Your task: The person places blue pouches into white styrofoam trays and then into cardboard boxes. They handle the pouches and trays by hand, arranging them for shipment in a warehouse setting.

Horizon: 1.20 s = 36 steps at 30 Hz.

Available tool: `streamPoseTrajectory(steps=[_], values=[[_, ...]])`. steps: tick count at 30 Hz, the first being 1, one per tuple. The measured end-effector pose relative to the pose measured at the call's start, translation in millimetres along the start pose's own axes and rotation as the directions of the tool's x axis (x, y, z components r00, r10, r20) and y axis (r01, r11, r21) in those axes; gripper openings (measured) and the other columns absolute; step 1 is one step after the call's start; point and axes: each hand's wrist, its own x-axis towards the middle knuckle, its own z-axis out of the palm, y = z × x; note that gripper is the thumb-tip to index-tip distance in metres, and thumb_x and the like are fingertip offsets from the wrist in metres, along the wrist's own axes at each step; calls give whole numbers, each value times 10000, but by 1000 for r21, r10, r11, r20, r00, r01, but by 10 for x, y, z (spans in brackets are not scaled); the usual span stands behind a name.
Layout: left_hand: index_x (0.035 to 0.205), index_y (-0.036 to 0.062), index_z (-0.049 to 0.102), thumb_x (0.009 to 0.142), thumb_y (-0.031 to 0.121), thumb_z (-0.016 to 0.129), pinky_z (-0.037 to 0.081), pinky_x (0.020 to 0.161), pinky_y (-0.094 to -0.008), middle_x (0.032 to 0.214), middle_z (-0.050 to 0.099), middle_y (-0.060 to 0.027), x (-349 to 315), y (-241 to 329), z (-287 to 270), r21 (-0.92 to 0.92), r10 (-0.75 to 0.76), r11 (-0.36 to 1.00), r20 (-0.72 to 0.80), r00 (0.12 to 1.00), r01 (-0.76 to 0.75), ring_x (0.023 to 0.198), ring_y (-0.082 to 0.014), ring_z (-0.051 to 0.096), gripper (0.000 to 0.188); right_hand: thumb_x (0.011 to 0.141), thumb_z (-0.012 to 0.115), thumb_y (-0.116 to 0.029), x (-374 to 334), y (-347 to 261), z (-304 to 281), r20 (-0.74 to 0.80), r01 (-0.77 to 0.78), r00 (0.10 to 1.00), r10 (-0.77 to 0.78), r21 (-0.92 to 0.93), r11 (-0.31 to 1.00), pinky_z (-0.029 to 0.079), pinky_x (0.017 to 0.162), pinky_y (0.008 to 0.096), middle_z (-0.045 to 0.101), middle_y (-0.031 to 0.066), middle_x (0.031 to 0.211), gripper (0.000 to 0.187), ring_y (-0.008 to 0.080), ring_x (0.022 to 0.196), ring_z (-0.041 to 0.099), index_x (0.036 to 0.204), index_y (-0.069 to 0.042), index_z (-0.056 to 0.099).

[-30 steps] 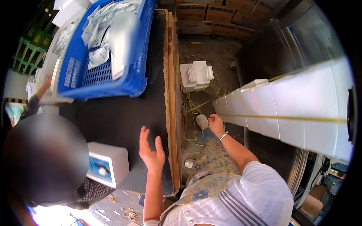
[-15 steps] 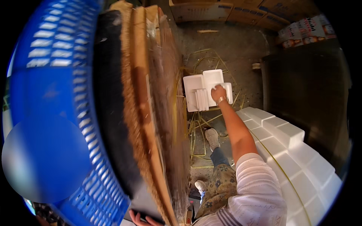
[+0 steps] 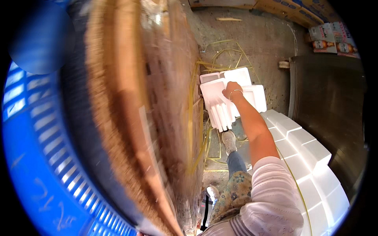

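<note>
My right hand [image 3: 233,90], a bracelet at its wrist, reaches down to a group of white foam pieces. Its fingers are closed at the edge of a shallow white foam lid [image 3: 214,89], which tilts toward me. Several thinner foam pieces [image 3: 221,118] stand on edge at the lid's near end. Beyond and beside it lie another white foam piece [image 3: 241,74] and a recessed foam lid [image 3: 256,98]. Of my left hand, at most a sliver shows at the bottom edge beside the wooden board; its fingers are hidden.
To the left stand a blue slatted crate [image 3: 63,173] and an upright wood-edged stack [image 3: 130,98] with plastic wrap, blurred. White foam boxes [image 3: 303,157] are stacked at the right, before a dark panel [image 3: 327,94]. Yellow straps [image 3: 226,49] litter the floor. Cartons [image 3: 283,10] line the back.
My right hand has shifted left onto the lid, which is now raised and tilted nearer with the thin pieces. My view has moved, and my left hand has almost left the bottom edge.
</note>
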Motion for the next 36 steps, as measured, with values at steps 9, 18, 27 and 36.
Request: streamPoseTrajectory(steps=[9,18,27,36], values=[[1154,-61,464,920,84,506,290,1101,-535,1407,403,-329,-64,-31,-285,-86,125,988,-9,992,-125,1300,-487,402,278,693,742,-418,-1105,35,-2419,-35,238,962,-270,-370,898,548,857,379,707,249,1009,635,323,948,699,1023,120,673],[1125,3,571,821,100,667,386,1061,-460,1346,535,-202,-81,-27,-352,-238,125,955,-223,967,-179,1267,-395,486,334,739,745,-338,-4293,-971,-4067,-186,243,831,-524,-726,643,530,810,441,692,253,996,453,369,929,680,972,48,696],[1325,-63,460,889,266,682,425,1051,-439,1345,534,-267,-1252,-390,-710,-726,-50,686,-126,991,-58,1252,-397,528,589,781,722,-200,-8166,-1626,-3338,-62,409,642,-765,-816,410,498,815,401,670,241,929,347,365,924,655,982,68,629],[1351,-114,413,965,442,554,456,969,-385,1280,560,-300,-1600,-1735,-1459,-914,-676,356,-107,729,196,1151,-362,598,691,886,660,-203,-9678,-1710,-1038,614,647,535,-580,-739,-186,521,876,437,678,219,994,317,364,989,661,1102,17,587]])
